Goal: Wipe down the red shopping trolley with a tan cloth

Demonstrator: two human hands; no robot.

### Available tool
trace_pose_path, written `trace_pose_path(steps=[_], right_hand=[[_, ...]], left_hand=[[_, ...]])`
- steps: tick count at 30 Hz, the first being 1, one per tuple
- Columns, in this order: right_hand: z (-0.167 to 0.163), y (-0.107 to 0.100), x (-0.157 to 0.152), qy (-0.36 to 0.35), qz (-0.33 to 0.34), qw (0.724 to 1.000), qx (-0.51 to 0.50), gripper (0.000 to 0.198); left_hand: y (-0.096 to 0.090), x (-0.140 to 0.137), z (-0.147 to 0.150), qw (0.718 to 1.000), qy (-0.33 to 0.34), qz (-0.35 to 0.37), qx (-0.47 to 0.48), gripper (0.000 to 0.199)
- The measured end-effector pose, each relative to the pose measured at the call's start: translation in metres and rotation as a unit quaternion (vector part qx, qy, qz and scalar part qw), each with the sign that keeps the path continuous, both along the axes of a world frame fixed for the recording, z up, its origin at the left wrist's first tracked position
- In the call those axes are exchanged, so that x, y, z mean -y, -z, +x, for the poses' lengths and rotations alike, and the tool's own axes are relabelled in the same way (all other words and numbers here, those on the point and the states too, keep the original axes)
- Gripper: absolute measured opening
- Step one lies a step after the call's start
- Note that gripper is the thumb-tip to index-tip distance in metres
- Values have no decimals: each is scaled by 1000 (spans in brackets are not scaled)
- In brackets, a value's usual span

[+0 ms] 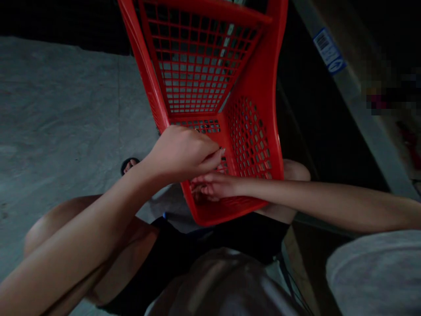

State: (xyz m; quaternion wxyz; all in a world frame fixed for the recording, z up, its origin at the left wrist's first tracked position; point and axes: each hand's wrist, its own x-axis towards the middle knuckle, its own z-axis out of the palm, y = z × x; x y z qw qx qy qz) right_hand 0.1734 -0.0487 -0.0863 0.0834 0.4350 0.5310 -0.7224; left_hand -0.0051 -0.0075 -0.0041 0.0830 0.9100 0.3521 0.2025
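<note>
A red plastic basket [278, 162] with grid sides stands tilted between my knees, its opening towards me. My left hand [187, 151] reaches over the basket's left rim with its fingers closed and thumb pressed in. Whether it holds something small is hidden. Just below it, inside the basket's near end, my right hand [213, 186] is turned partly up with curled fingers by the near left wall. What lies in those fingers is too dark and small to name. The two hands are close together, the left above the right.
Grey concrete floor [66, 114] spreads out on the left, with a sandaled foot [130, 166] beside the basket. At the right runs a grey ledge [368, 114] bearing a blue-and-white label [329, 50]. Dark shapes stand along the top left.
</note>
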Motion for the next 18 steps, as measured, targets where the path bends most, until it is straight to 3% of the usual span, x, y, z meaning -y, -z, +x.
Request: trace_pose_path(steps=[3, 6, 9, 13, 18], right_hand=[[29, -17, -12, -97, 35, 989, 102, 25], [59, -45, -27, -124, 38, 971, 201, 26], [64, -70, -34, -187, 33, 944, 271, 34], [47, -97, -27, -325, 107, 915, 211, 35], [48, -115, -7, -261, 157, 951, 49, 44]], left_hand=[[1, 0, -3, 1000, 10, 2, 1, 40], [2, 1, -4, 1000, 20, 5, 13, 41], [3, 3, -4, 999, 24, 2, 23, 43], [4, 4, -5, 999, 18, -12, 38, 42], [3, 5, -14, 999, 13, -4, 52, 41]])
